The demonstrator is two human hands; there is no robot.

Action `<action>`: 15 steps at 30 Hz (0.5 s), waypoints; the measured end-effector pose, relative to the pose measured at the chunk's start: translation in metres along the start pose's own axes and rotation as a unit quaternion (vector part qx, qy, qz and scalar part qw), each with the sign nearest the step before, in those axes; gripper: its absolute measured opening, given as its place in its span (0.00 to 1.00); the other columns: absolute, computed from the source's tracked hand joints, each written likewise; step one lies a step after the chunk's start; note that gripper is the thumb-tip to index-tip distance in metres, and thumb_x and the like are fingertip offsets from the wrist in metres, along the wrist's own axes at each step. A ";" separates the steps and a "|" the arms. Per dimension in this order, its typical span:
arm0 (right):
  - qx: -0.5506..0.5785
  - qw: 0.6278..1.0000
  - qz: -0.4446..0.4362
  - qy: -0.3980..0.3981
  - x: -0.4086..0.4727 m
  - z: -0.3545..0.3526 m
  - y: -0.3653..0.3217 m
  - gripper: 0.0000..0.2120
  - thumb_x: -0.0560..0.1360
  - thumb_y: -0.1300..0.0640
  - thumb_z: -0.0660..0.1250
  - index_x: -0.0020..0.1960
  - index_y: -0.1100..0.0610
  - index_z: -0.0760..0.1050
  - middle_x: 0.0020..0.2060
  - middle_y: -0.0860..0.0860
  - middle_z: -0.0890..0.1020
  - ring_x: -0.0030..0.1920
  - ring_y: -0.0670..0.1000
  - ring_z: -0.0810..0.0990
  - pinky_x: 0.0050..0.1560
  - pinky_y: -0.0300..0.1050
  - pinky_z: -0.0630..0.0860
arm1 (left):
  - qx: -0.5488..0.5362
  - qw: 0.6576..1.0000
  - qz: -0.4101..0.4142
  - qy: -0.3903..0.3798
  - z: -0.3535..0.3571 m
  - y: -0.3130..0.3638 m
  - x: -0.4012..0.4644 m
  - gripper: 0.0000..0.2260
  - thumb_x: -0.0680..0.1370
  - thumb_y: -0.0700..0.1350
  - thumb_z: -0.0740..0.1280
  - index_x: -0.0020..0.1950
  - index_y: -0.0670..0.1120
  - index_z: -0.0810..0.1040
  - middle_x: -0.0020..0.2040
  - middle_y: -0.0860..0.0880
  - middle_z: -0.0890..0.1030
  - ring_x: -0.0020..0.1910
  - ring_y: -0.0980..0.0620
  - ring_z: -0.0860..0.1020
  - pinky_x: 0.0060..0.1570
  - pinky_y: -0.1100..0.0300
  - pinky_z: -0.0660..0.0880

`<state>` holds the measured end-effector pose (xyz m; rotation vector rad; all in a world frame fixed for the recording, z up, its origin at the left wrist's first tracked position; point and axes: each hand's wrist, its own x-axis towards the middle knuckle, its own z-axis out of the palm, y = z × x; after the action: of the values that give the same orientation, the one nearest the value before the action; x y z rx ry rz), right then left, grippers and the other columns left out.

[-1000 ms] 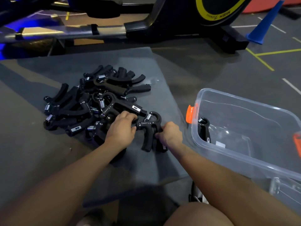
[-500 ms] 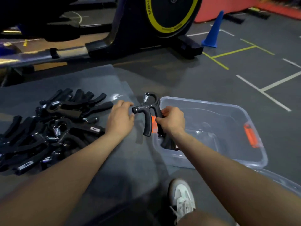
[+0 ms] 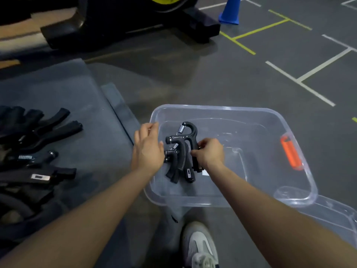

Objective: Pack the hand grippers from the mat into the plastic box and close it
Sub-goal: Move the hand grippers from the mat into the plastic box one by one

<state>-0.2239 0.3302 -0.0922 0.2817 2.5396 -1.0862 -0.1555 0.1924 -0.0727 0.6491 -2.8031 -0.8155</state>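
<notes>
Black sprung hand gripper [image 3: 186, 141] in right hand [image 3: 209, 153].

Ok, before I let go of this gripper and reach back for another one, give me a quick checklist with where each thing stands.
1. Held hand gripper over the plastic box: ok.
2. Right hand gripping its handle: ok.
3. Left hand free, at the box's near wall: ok.
4. Room left in box: ok, another gripper lies there.
5. Pile on the mat within reach: ok.
6. Lid beside box, latches intact: cannot tell.
</notes>
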 end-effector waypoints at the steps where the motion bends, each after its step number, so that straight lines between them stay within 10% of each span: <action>1: 0.000 1.000 0.008 -0.004 0.006 0.005 0.002 0.06 0.66 0.60 0.72 0.43 0.57 0.79 0.42 0.58 0.85 0.46 0.59 0.83 0.49 0.49 0.81 | 0.000 1.000 0.002 0.009 0.003 -0.002 0.003 0.24 0.77 0.37 0.59 0.73 0.44 0.62 0.67 0.44 0.65 0.66 0.43 0.63 0.65 0.50 0.67; 15: -0.058 0.995 0.062 -0.058 0.032 0.047 0.023 0.09 0.67 0.61 0.70 0.47 0.59 0.79 0.47 0.57 0.83 0.51 0.59 0.82 0.48 0.47 0.78 | 0.015 0.999 0.006 0.044 0.013 -0.010 0.007 0.26 0.76 0.33 0.56 0.75 0.43 0.60 0.67 0.43 0.63 0.63 0.44 0.63 0.53 0.74 0.50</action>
<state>-0.2335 0.3131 -0.1503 0.3306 2.4361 -0.8790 -0.1613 0.1883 -0.0891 0.6568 -2.7429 -0.7267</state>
